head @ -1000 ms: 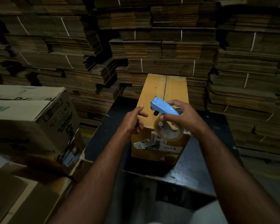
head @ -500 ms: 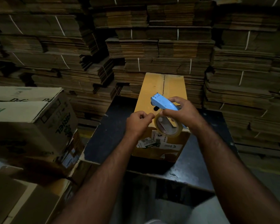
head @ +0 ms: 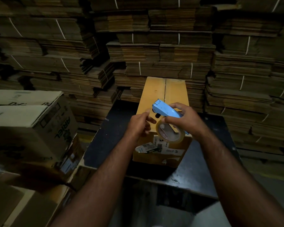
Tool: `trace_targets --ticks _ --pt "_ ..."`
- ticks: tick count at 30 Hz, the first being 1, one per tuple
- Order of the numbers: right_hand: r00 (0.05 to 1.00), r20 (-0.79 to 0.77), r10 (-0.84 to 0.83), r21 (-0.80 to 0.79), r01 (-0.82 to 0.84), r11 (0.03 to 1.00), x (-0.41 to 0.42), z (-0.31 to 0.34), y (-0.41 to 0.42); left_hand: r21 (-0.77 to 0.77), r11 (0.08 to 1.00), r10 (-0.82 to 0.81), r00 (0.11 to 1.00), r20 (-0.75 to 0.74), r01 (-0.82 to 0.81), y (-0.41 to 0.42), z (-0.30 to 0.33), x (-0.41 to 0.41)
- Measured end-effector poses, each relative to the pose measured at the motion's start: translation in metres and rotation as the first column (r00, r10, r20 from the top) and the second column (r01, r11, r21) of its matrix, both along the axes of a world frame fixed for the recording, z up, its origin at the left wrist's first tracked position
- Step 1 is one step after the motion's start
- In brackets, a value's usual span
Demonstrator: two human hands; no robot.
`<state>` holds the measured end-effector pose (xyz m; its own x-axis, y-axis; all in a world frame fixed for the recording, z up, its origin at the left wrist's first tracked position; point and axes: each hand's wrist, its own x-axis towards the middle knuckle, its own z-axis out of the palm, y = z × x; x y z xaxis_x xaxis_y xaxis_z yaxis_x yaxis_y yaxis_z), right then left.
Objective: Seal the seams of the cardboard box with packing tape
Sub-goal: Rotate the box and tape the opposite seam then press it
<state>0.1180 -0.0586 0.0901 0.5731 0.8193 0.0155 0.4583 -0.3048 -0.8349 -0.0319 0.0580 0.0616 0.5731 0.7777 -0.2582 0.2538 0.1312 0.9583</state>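
A tall yellow-brown cardboard box (head: pixel 164 94) stands on a dark table (head: pixel 115 141), its top flaps closed with a bare centre seam running away from me. Torn white labels cover its near face. My right hand (head: pixel 185 122) grips a light-blue tape dispenser (head: pixel 164 110) with a roll of clear tape (head: pixel 170 133), held above the box's near edge. My left hand (head: pixel 139 126) hovers just left of the roll, fingers loosely apart, holding nothing that I can see.
A large printed carton (head: pixel 33 128) sits close at the left on more cardboard. Bundled stacks of flattened cartons (head: pixel 154 51) wall in the back and both sides. Bare floor shows at the lower right.
My left hand went from pinching at the roll to drawing back slightly left with fingers spread. The dispenser stayed in my right hand, almost still.
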Motion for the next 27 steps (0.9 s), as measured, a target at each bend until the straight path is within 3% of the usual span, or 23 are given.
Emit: trace_targets --ticks 3,6,9,17,22,27 --pt "1.000 0.006 0.010 0.005 -0.010 1.000 0.001 0.001 -0.003 -0.192 0.976 -0.070 0.986 0.151 0.098 0.005 0.002 -0.003" --pt "1.000 0.009 0.007 0.004 -0.007 1.000 0.002 0.001 -0.004 -0.337 0.933 -0.032 0.963 0.269 0.125 0.011 0.000 -0.004" --pt "1.000 -0.003 0.014 -0.005 -0.014 1.000 0.004 0.002 -0.005 -0.368 0.921 -0.032 0.964 0.266 0.132 0.019 0.001 -0.003" --pt "0.999 -0.011 0.037 -0.029 -0.037 0.999 0.011 0.004 -0.010 -0.101 0.993 -0.052 0.998 0.044 0.056 0.025 0.020 0.011" --pt "0.954 0.278 0.109 -0.157 -0.067 0.985 0.020 0.016 -0.009 0.209 0.976 -0.061 0.998 -0.020 0.064 0.037 0.023 0.014" --pt "0.776 0.573 0.263 -0.356 -0.054 0.933 0.023 0.041 0.001 0.262 0.964 0.047 0.999 0.019 -0.050 0.044 0.012 0.005"
